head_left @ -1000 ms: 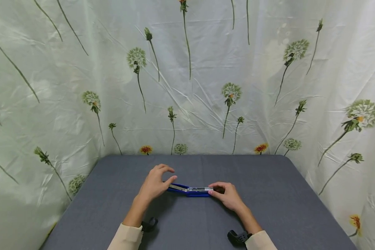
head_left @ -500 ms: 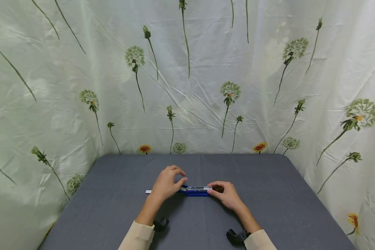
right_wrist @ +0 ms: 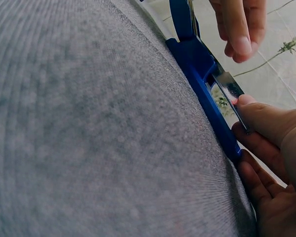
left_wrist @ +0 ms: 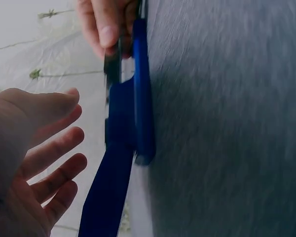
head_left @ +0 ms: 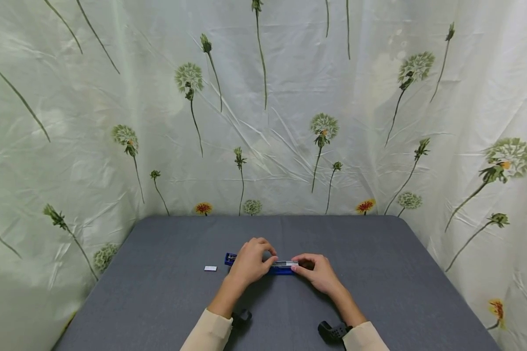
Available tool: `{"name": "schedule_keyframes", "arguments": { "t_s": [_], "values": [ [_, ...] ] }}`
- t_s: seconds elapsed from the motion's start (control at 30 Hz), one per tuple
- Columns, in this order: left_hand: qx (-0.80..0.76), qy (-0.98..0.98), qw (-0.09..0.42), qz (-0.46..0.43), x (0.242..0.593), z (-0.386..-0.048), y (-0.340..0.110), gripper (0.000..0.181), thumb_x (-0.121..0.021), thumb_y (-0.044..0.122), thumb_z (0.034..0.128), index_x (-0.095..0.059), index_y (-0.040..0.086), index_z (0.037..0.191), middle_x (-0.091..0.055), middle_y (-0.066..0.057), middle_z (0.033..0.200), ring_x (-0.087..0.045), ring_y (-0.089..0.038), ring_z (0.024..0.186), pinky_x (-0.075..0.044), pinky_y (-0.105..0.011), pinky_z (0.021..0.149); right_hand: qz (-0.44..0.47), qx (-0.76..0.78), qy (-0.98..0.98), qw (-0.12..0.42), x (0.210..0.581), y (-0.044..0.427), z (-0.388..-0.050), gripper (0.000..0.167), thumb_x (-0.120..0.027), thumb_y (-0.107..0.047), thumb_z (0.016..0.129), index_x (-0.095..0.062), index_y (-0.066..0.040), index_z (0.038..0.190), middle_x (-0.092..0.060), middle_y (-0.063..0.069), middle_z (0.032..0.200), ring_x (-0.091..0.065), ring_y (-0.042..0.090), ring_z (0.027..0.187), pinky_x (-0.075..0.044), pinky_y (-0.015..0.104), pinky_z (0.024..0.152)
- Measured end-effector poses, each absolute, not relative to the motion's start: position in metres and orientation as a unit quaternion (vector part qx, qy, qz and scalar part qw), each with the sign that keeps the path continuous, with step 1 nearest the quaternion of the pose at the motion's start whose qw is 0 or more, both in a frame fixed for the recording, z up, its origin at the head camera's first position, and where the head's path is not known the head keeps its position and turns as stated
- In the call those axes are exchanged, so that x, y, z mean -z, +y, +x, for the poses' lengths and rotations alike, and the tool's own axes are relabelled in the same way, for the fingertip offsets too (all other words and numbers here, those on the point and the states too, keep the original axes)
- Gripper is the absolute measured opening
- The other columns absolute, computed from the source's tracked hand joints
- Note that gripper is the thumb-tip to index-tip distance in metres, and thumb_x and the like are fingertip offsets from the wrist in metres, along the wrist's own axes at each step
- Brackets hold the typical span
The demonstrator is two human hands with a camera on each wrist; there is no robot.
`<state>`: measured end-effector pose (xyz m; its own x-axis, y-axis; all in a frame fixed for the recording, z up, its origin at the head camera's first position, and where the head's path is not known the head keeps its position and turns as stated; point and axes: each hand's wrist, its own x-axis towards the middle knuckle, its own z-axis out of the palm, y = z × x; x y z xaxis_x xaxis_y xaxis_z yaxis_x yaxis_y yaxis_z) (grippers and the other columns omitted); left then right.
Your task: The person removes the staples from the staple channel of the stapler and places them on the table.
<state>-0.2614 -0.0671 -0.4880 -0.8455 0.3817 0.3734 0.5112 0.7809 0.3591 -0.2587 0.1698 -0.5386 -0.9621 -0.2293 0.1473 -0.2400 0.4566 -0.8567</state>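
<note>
A blue stapler (head_left: 282, 271) lies on the grey table with its top cover swung open toward the left. My right hand (head_left: 318, 275) grips its right end, the thumb and a finger pinching the metal magazine (right_wrist: 229, 88) while other fingers touch the blue base (right_wrist: 218, 123). Just above the magazine hovers my left hand (head_left: 252, 263), thumb and fingers apart and loosely bent. Nothing shows between them in the left wrist view, where the raised blue cover (left_wrist: 106, 192) stands beside the fingers. The left hand hides the stapler's hinge area in the head view.
A small white rectangular piece (head_left: 210, 268) lies left of the stapler. The grey cloth-covered table (head_left: 377, 273) spreads around both hands. Behind it hangs a flower-patterned curtain (head_left: 281, 146). Black straps with cameras (head_left: 334, 332) sit at the wrists.
My left hand has moved right along the stapler, from the opened cover to the magazine. The cover's left end and the white piece have come into sight. My right hand keeps its grip.
</note>
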Motion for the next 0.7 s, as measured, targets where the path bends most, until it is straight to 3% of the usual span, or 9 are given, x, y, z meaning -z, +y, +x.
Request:
{"name": "schedule_keyframes", "arguments": {
  "t_s": [0.7],
  "values": [
    [0.162,-0.944,0.127,-0.258,0.498,-0.257,-0.042,0.011,-0.079,0.035,0.0925,-0.082,0.024,0.088,-0.075,0.004,0.106,-0.066,-0.019,0.098,-0.054,-0.041,0.091,0.154,-0.507,-0.848,0.006,0.536,0.171,-0.258,0.02,-0.079,-0.025,0.092,-0.079,-0.014,0.109,-0.078,0.003,0.101,-0.068,0.007,0.082,-0.054,0.022,0.073]
  ]
}}
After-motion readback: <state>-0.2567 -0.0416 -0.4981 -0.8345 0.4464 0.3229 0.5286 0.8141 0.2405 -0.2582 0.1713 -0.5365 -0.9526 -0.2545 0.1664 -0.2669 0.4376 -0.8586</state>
